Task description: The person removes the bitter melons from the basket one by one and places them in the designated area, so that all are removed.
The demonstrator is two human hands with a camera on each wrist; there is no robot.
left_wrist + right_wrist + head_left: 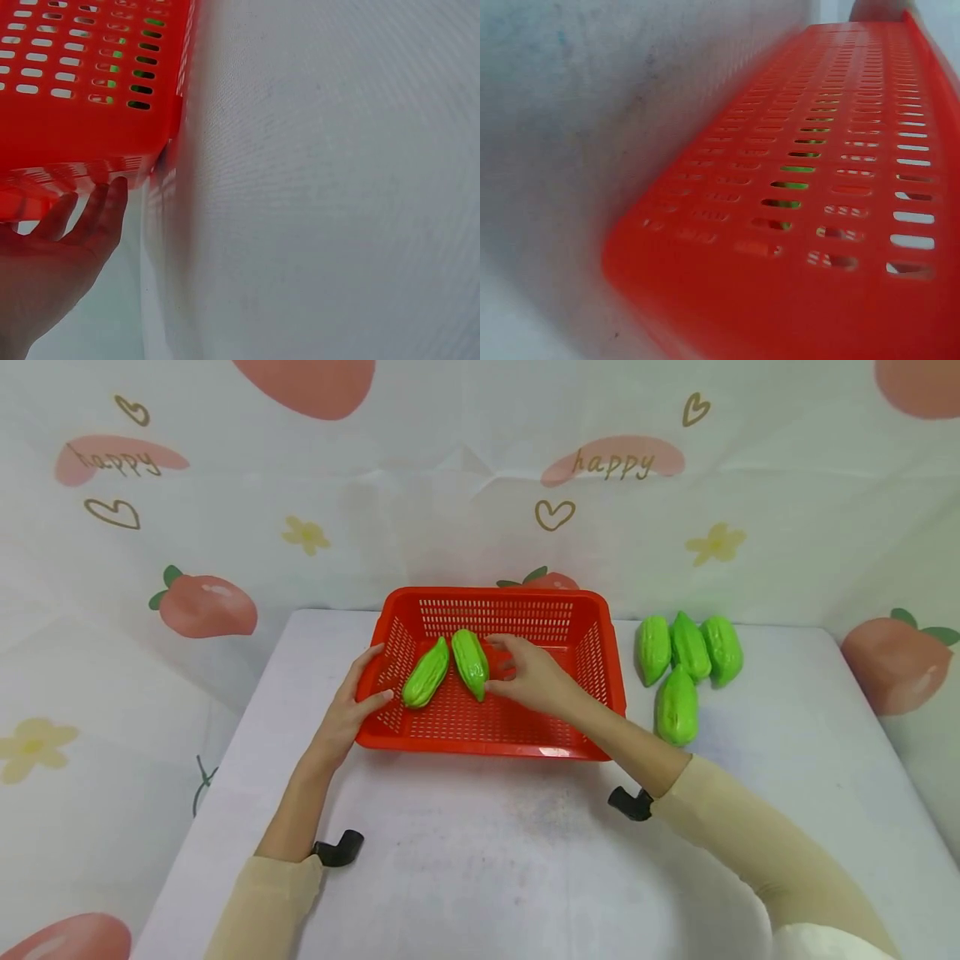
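Note:
A red plastic basket (480, 745) with slotted walls stands on the table. Two green toy bitter melons, a left one (426, 673) and a right one (470, 663), lie side by side on its floor. My left hand (347, 717) holds the basket's left end, thumb over the rim; in the left wrist view, fingers (112, 214) rest against the outer end wall. Reaching over the front rim, my right hand (536, 677) is beside the right melon, fingers spread and thumb tip at its lower end. The right wrist view shows mostly the basket's slotted side wall (780, 300), not that hand.
Right of the basket, several more bitter melons (690, 647) lie grouped on the white table (480, 860). A patterned cloth (450, 485) hangs behind the table. Black wrist-camera mounts (339, 849) stick out near both sleeves.

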